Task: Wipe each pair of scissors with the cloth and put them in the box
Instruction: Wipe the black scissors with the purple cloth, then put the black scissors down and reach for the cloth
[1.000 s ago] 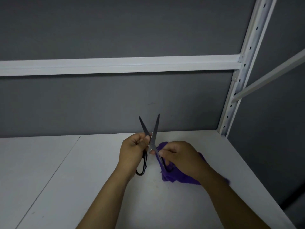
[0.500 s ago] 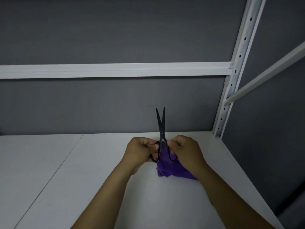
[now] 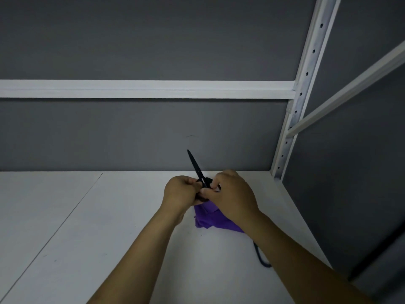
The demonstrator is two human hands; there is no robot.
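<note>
Your left hand (image 3: 179, 190) and right hand (image 3: 232, 194) are both curled around the handles of the black scissors (image 3: 196, 166), fingers tight on the loops, knuckles nearly meeting. Blades together, tip tilted up and to the left against the grey wall, solid black along their length. Just below your right hand sits the purple cloth (image 3: 210, 219), bunched on the white shelf (image 3: 87, 238). By your right forearm, a dark curved object (image 3: 262, 258) lies half hidden. Perforated white upright (image 3: 304, 84) at the right.
</note>
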